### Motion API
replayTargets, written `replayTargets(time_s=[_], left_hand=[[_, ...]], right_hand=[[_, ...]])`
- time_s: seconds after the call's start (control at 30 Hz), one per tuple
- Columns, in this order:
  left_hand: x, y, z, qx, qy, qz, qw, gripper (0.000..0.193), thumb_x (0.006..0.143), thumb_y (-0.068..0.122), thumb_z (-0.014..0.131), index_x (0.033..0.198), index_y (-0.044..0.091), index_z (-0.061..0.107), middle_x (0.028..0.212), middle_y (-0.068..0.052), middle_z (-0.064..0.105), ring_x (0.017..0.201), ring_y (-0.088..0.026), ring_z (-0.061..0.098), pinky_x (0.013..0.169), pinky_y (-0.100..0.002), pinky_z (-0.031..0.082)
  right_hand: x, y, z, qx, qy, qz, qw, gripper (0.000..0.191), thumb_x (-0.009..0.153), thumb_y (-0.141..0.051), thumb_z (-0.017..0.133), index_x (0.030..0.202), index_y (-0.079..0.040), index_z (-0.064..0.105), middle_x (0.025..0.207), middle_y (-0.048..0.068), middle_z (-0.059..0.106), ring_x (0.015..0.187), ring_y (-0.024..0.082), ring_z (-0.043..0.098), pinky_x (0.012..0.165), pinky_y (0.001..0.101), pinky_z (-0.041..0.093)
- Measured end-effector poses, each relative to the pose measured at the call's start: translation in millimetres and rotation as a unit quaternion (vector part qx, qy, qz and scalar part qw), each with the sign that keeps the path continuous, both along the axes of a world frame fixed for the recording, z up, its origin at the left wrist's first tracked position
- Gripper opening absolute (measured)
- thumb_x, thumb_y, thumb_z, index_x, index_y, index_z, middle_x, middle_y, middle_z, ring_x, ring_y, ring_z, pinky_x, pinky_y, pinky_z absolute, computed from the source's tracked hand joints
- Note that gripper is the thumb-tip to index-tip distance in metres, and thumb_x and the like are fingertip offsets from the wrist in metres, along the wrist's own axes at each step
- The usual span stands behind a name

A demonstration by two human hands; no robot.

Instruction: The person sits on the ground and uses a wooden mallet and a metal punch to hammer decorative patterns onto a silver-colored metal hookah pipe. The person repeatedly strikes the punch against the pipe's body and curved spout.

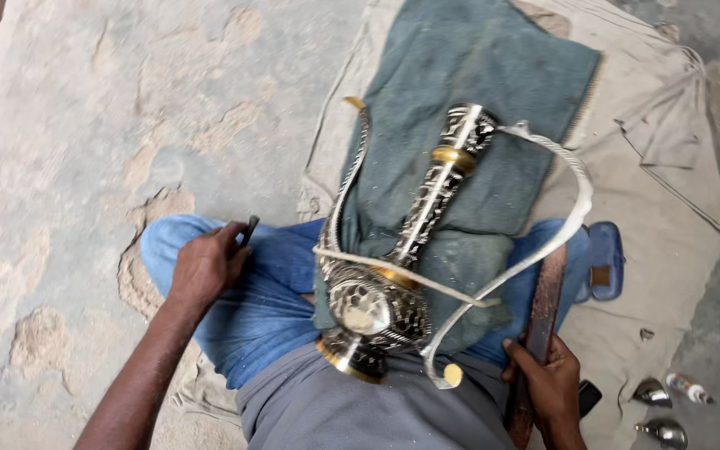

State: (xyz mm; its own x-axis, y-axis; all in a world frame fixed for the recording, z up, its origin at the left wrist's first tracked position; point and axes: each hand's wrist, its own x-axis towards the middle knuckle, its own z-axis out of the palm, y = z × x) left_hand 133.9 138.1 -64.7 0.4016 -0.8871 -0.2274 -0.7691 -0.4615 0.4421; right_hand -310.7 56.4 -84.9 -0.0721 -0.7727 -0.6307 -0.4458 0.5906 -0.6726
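Bare floor point(68, 125) open at left — vase point(402, 250) and strap point(572, 212) crowd the lap.

**Obscured and cut-off items**

We note the wooden stick point(535, 333) runs off the bottom edge below the right hand point(547, 385). The left hand point(206, 265) covers most of a small dark tool point(251, 227); kind undeterminable.

Glossy engraved metal vase point(393, 275) on matt green cloth point(468, 108); rough stone floor point(85, 125).
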Motion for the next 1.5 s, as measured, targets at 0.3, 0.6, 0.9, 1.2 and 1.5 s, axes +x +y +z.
replayTargets(time_s=[0.3,0.6,0.9,1.2,1.5], left_hand=[[-29.0,-4.5,19.9,-0.276,0.215,0.090,0.933,0.033,0.091,0.015,0.081,0.120,0.005,0.070,0.102,-0.007,0.076,0.090,-0.014,0.076,0.079,-0.026,0.064],[-72.5,-25.9,3.1,-0.382,0.222,0.011,0.897,0.025,0.096,-0.008,0.054,0.119,0.001,0.061,0.110,-0.017,0.066,0.104,-0.027,0.070,0.094,-0.037,0.058],[-85.5,-33.3,-4.2,-0.221,0.292,0.119,0.923,0.029,0.098,0.009,0.059,0.126,0.003,0.057,0.097,-0.012,0.072,0.079,-0.024,0.067,0.072,-0.038,0.054],[-106.7,-33.8,14.3,-0.389,0.200,0.054,0.898,0.021,0.101,0.001,0.059,0.122,0.000,0.061,0.101,-0.012,0.066,0.090,-0.018,0.066,0.081,-0.031,0.054],[-98.0,-73.5,3.2,-0.423,0.336,0.105,0.835,0.018,0.107,0.004,0.056,0.125,-0.002,0.058,0.113,-0.010,0.070,0.109,-0.015,0.065,0.094,-0.026,0.052]], right_hand=[[4.0,-18.2,9.8,0.034,0.079,0.076,0.993,0.023,0.085,-0.011,0.080,0.099,0.002,0.066,0.064,0.018,0.067,0.052,0.025,0.064,0.051,0.0358,0.049],[-7.4,8.9,57.8,-0.327,0.004,0.216,0.920,0.042,0.083,-0.006,0.077,0.124,0.002,0.067,0.103,0.019,0.077,0.092,0.023,0.078,0.080,0.0353,0.065],[30.2,38.2,35.3,-0.213,-0.127,0.142,0.958,0.019,0.092,0.005,0.073,0.109,0.011,0.075,0.084,0.023,0.077,0.069,0.025,0.077,0.062,0.0336,0.064],[25.5,26.4,10.5,-0.154,-0.287,-0.005,0.945,0.025,0.088,0.007,0.070,0.111,0.008,0.062,0.087,0.019,0.073,0.062,0.022,0.071,0.056,0.0304,0.058],[44.1,35.7,29.8,-0.274,-0.207,0.058,0.937,0.024,0.089,0.006,0.071,0.109,0.003,0.059,0.082,0.015,0.073,0.061,0.016,0.068,0.055,0.0276,0.056]])
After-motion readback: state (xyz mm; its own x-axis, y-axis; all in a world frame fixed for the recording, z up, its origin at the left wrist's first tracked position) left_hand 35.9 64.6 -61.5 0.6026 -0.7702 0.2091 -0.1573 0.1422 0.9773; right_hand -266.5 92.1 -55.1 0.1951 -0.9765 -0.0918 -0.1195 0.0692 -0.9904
